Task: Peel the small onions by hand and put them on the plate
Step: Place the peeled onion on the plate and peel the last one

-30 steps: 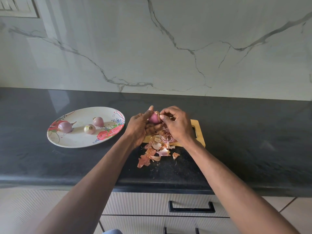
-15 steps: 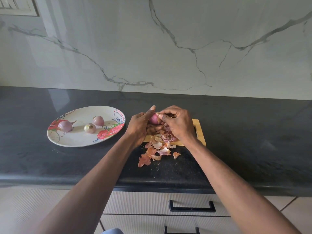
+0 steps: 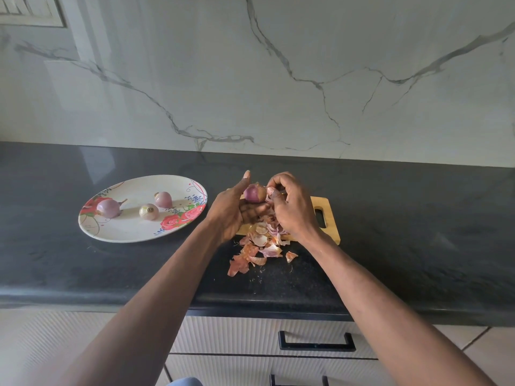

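Dark speckled stone surface (image 3: 418, 232) runs left to right, backed by a pale marble-veined wall (image 3: 278, 79). Ribbed cream drawers with a black handle (image 3: 316, 342) sit below the near edge. Oval floral plate (image 3: 117, 232) lies left of centre, carrying three peeled onions (image 3: 108, 208). Wooden cutting board (image 3: 330, 215) is right of the plate, mostly covered by the hands. Loose pile of onion skins (image 3: 262, 246) spills from the board's near edge onto the surface.

Both forearms reach in from the near side. Left hand (image 3: 231, 210) cups a small onion (image 3: 254, 193) above the board, fingers curled beneath, thumb pointing up. Right hand (image 3: 292, 207), fingers bent, pinches skin at the onion's right side.
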